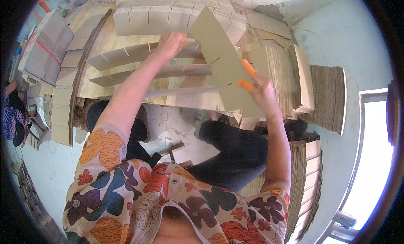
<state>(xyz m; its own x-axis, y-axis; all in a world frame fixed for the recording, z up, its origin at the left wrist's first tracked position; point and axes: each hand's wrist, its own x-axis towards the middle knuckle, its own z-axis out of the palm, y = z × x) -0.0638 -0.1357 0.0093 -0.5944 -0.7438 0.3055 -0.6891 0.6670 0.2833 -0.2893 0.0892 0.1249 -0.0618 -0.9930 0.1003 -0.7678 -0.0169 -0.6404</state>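
Observation:
My right hand (261, 89), with orange finger covers, grips a slotted cardboard strip (219, 54) that slants up and away to the left over the work surface. Several long slotted cardboard strips stand on edge to its left, roughly parallel; the near ones (168, 71) reach behind the held strip. Closed near the far standing strip (122, 55) is my left hand (171, 44), an orange cover showing on one finger. Its curled fingers hide whatever is in them.
Stacked slotted cardboard (168, 21) lines the far side of the wooden table (101, 40). More stacks (273, 82) stand at the right and below the table's right side (303, 181). A strapped carton (46, 48) sits at the left; another person (14, 113) is at far left.

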